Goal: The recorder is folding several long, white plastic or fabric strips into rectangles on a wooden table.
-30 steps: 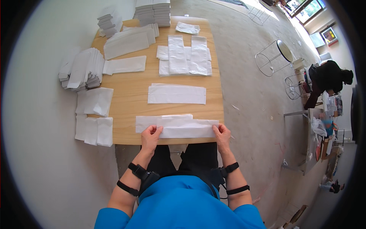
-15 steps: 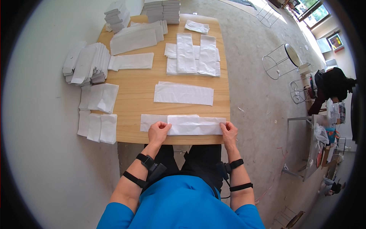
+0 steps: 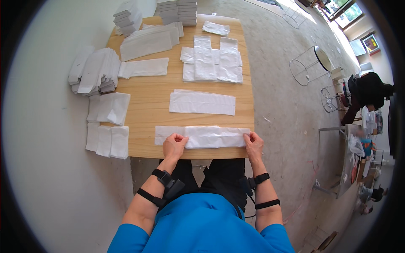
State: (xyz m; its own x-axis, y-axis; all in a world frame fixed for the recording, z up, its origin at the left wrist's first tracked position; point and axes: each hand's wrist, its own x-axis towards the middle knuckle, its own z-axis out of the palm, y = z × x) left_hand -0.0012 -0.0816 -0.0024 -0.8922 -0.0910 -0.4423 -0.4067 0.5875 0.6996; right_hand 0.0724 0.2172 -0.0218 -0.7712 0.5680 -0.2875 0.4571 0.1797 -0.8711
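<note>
A long white folded paper strip (image 3: 219, 138) lies along the near edge of the wooden table (image 3: 143, 135). My left hand (image 3: 175, 145) pinches the strip's left part between thumb and fingertips, and my right hand (image 3: 254, 145) pinches its right end. Beneath it, another white strip (image 3: 164, 134) sticks out to the left. Just beyond, a pair of overlapping white strips (image 3: 202, 102) lies flat. Farther off, two upright strips rest across several sideways ones in a white pile (image 3: 212, 63).
Stacks of folded white paper (image 3: 99, 69) line the table's left side. Smaller white bundles (image 3: 107, 137) sit at the near left, and taller stacks (image 3: 177, 12) at the far edge. Right of the table are a round stool (image 3: 322, 58), a cluttered bench (image 3: 346, 164) and another person (image 3: 369, 90).
The held strip has shifted slightly away from the near edge and lies more evenly over the one beneath. Both hands keep their pinch at nearly the same places.
</note>
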